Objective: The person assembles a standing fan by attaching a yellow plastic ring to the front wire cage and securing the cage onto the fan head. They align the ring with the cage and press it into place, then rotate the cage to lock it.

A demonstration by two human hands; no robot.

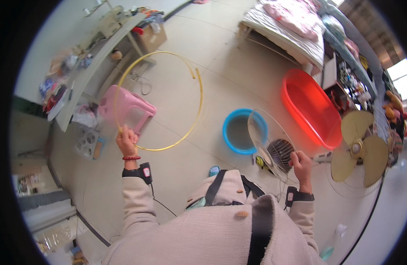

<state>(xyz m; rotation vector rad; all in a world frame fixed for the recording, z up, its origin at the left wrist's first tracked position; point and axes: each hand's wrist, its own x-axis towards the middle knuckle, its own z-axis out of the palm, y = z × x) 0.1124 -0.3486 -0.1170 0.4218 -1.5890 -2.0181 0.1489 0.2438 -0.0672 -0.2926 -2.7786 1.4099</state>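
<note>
The left hand [126, 140] is gripping a thin yellow ring [199, 106] (open at its top, with a gap), holding it up over the pink stool [126, 108]. The right hand [302, 164] is clasping the rim of a wire fan guard [274, 148], which is hanging beside the blue basin [232, 141]. The fan [360, 150] with bare yellow blades is standing just to the right, near the red tub [309, 106].

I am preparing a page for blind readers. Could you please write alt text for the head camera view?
Seen from above, a person's left hand holds up a thin yellow ring and the right hand grips a round wire fan guard. On the tiled floor sit a pink stool, blue basin, red tub and uncovered fan.
</note>
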